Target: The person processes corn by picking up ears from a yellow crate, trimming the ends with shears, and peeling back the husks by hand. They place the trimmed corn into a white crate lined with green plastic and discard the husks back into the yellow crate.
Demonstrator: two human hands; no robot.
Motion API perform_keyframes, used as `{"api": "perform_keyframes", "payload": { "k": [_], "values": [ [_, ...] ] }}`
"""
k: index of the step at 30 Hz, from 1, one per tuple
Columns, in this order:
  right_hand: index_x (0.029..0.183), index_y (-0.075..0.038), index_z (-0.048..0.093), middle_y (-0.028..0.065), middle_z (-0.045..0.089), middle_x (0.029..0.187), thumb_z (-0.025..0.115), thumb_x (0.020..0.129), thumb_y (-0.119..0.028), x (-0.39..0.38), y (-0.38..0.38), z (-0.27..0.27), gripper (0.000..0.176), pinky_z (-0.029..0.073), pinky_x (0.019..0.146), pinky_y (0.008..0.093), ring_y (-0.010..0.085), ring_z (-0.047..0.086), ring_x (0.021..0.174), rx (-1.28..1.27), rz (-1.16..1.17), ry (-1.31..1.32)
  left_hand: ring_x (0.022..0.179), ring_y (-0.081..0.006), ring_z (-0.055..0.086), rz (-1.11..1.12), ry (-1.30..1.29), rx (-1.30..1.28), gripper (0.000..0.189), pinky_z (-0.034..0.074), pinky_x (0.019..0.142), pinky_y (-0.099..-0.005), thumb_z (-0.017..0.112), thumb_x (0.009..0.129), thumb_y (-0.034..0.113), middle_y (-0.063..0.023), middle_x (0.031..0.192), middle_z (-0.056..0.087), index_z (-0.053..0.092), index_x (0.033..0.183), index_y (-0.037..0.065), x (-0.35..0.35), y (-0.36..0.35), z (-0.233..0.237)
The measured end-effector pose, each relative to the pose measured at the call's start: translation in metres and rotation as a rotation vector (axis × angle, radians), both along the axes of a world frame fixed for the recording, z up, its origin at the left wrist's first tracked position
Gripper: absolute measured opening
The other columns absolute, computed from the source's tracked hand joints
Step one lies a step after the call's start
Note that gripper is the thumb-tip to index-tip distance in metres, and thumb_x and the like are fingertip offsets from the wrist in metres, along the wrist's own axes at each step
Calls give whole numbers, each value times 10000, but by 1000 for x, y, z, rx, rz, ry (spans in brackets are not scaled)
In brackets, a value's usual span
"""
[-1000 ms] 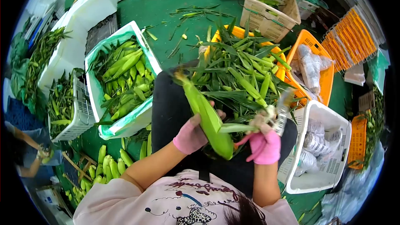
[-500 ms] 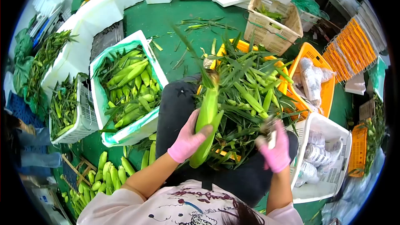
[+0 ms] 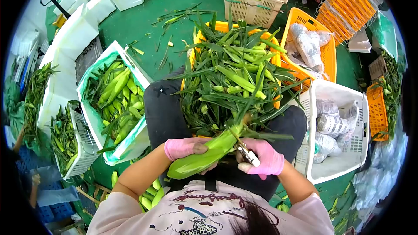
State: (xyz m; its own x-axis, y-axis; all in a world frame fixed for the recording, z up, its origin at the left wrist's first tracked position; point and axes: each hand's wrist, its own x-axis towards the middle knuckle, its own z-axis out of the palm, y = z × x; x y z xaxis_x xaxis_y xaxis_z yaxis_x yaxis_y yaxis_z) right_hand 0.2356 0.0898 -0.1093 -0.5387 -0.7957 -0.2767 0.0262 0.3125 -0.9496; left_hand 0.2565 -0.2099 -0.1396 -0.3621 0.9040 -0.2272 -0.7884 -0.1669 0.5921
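My left hand (image 3: 185, 149), in a pink glove, is closed around a green ear of corn (image 3: 209, 151) lying slantwise above my lap. Its husk is on, and its leafy top points up and right. My right hand (image 3: 264, 157), gloved too, grips a white-handled cutting tool (image 3: 249, 155); the tool's narrow metal end touches or crosses the ear near its tip. What kind of cutter it is does not show clearly. Just beyond my hands, between my knees, an orange crate (image 3: 222, 27) is heaped with corn leaves and husks (image 3: 239, 78).
At left stands a foam box (image 3: 143, 76) lined with green plastic, full of corn ears. A white crate (image 3: 89, 141) of leafy corn is beside it. Wrapped bundles fill another orange crate (image 3: 329, 54) and a white crate (image 3: 344, 172) at right. A beige crate (image 3: 252, 6) stands beyond.
The ear has come down and tilted from nearly upright toward the right. My right hand has moved left with the cutting tool to the ear's top. The view has shifted too.
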Motion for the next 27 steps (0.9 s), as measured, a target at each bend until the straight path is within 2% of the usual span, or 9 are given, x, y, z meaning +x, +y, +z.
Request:
{"api": "perform_keyframes", "payload": {
  "k": [4,6,9,13,17,20,22,25,27],
  "values": [
    [1166,55,589,88,656,804,737,807,-104,22,5,8,419,548,616,254,162,641,639,-131,-381,-560,815,-221,659,224,197,-110,841,556,732,-335,742,816,569,-144,1014,645,464,1357,-13,-5,3,1],
    [1328,64,501,151,661,959,741,823,-219,25,17,1,627,568,728,332,235,663,837,-298,-233,-699,826,-215,660,258,176,-61,843,558,738,-337,780,773,572,-148,1017,652,516,1293,-36,-9,-2,8],
    [1456,13,384,72,561,1179,750,862,-263,30,14,-9,750,447,909,305,143,506,979,-337,-2,-567,844,-220,665,161,102,8,846,564,714,-344,792,751,568,-152,982,657,543,1260,-60,-13,-7,9],
    [1291,-10,513,44,602,1073,767,842,-199,28,-6,5,550,486,798,264,107,530,878,-262,-47,-523,772,-255,669,-193,-73,35,863,557,626,-361,737,769,655,-169,911,659,557,1230,-51,-2,11,-8],
    [1200,-1,583,40,641,855,745,839,-93,42,-18,-1,406,522,638,236,110,623,700,-292,-458,-621,670,-267,644,170,-87,20,823,543,631,-349,633,822,717,-182,837,651,574,1203,-10,15,13,-16],
    [1334,14,494,80,654,950,732,844,-145,48,-9,1,568,543,698,282,148,637,788,-376,-389,-532,839,-221,656,572,-161,-125,691,548,734,-341,657,883,568,-139,972,653,549,1264,2,15,17,-5],
    [1423,3,408,107,619,1114,725,868,-208,56,-15,-1,673,511,891,329,183,605,1010,-444,-315,-734,914,-209,650,614,78,-107,637,546,793,-337,656,906,488,-129,1040,641,529,1296,1,13,11,-7],
    [1426,-4,405,73,570,1192,727,885,-195,55,-29,-12,658,428,1002,339,163,536,1104,-324,-279,-627,977,-202,650,494,349,-339,584,532,868,-330,635,941,411,-125,1106,637,497,1337,4,16,9,-15],
    [1310,23,482,104,631,1003,744,851,-220,52,-36,-9,581,516,802,318,196,627,854,-281,-404,-616,967,-215,660,484,403,-328,570,542,844,-340,611,956,439,-138,1107,648,516,1324,14,22,13,-5]
  ]
}}
